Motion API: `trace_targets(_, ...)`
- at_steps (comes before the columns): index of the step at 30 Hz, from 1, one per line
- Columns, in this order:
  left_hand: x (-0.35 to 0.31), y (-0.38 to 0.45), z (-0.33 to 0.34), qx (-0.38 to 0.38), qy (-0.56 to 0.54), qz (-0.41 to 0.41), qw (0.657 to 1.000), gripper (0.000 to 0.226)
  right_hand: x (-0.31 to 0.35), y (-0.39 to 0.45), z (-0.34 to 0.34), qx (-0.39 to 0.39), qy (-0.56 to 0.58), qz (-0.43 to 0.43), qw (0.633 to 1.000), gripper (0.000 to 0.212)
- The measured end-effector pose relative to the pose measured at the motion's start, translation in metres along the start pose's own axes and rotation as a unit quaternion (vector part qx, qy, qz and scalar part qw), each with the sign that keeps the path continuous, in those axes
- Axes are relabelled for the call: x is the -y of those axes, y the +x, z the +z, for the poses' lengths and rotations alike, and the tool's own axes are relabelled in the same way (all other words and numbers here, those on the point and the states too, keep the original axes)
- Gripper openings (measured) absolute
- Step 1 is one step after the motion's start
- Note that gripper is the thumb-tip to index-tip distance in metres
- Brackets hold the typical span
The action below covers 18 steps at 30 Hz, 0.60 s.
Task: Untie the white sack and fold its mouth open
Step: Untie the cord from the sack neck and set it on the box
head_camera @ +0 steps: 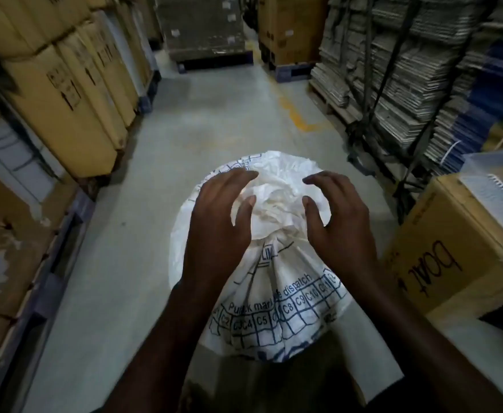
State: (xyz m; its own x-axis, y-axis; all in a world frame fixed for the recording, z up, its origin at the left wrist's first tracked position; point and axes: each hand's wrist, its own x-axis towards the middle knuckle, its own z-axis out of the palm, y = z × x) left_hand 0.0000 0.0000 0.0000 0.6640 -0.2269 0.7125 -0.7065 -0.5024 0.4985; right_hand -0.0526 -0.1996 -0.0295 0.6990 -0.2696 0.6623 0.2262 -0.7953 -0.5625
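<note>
- Your left hand (pixel 217 222) and right hand (pixel 338 225) hovered on either side of the bunched top of the white sack (pixel 277 293), fingers spread and bent, gripping nothing.
- I judge this pose prepared you to take the tied neck (pixel 277 236) from both sides.
- The sack stood on the floor (pixel 143 234) of the aisle, directly before you, near the cardboard box (pixel 452 248) at your right.
</note>
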Motion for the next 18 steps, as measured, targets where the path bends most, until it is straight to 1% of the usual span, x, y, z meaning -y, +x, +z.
trace_targets(1,0.004,0.005,0.005,0.028,0.004,0.031,0.999,0.038,-0.006,-0.001,0.004,0.003,0.001,0.027,1.000,0.034)
trace_targets(2,0.008,0.009,0.013,0.062,0.031,0.036,0.997,0.042,-0.010,0.000,0.007,0.009,0.000,0.073,0.997,0.042)
trace_targets(3,0.015,0.014,0.023,0.096,0.067,0.034,0.993,0.045,-0.020,0.000,0.013,0.025,0.012,0.123,0.992,0.051)
trace_targets(5,0.030,0.015,0.043,0.161,0.125,-0.010,0.979,0.049,-0.032,0.004,0.025,0.077,0.069,0.260,0.960,0.067)
trace_targets(7,0.046,0.000,0.060,0.202,0.100,-0.052,0.973,0.047,-0.043,0.012,0.031,0.111,0.142,0.349,0.920,0.077)
trace_targets(10,0.066,-0.032,0.073,0.213,0.009,-0.108,0.971,0.045,-0.051,0.024,0.044,0.111,0.234,0.404,0.877,0.087)
trace_targets(11,0.070,-0.040,0.076,0.211,-0.011,-0.130,0.969,0.045,-0.053,0.027,0.050,0.116,0.239,0.406,0.874,0.088)
trace_targets(12,0.075,-0.048,0.080,0.216,-0.036,-0.155,0.964,0.048,-0.051,0.029,0.055,0.132,0.223,0.395,0.881,0.085)
trace_targets(15,0.076,-0.060,0.090,0.250,-0.102,-0.236,0.933,0.067,-0.044,0.027,0.066,0.189,0.142,0.294,0.926,0.063)
trace_targets(17,0.079,-0.061,0.091,0.265,-0.099,-0.236,0.930,0.067,-0.036,0.021,0.069,0.234,0.112,0.224,0.940,0.055)
trace_targets(18,0.081,-0.060,0.089,0.272,-0.088,-0.234,0.929,0.061,-0.032,0.017,0.073,0.263,0.092,0.185,0.942,0.052)
